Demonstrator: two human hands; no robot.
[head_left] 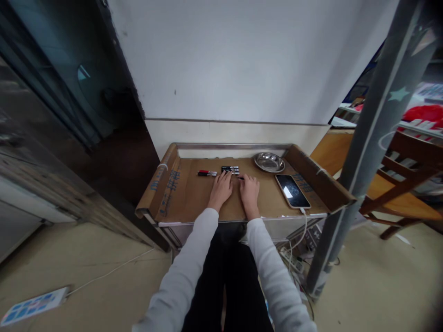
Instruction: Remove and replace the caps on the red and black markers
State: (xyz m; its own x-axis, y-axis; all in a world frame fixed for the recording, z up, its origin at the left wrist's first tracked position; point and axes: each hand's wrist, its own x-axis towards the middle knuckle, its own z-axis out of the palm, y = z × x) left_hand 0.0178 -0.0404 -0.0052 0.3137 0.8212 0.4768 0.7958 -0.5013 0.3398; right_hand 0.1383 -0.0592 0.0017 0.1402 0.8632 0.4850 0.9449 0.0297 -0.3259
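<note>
Bare left hand (222, 185) against black-and-silver pens (229, 169) lying side by side on a brown cardboard-covered tabletop (194, 196), bare right hand (249, 188) just beside, both grips too small to tell, round silver metal bowl (269, 162) beyond

Blk pens (226, 169) w/ pale markings lie flat, side by side, approx. mid cardboard (190, 196).

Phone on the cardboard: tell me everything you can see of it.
The phone lies flat, screen up, on the cardboard, right of the right hand, nearer than the metal bowl. It is rectangular, pale-rimmed; its glossy, dark screen shows a white patch. A white cable meets its near end.
</note>
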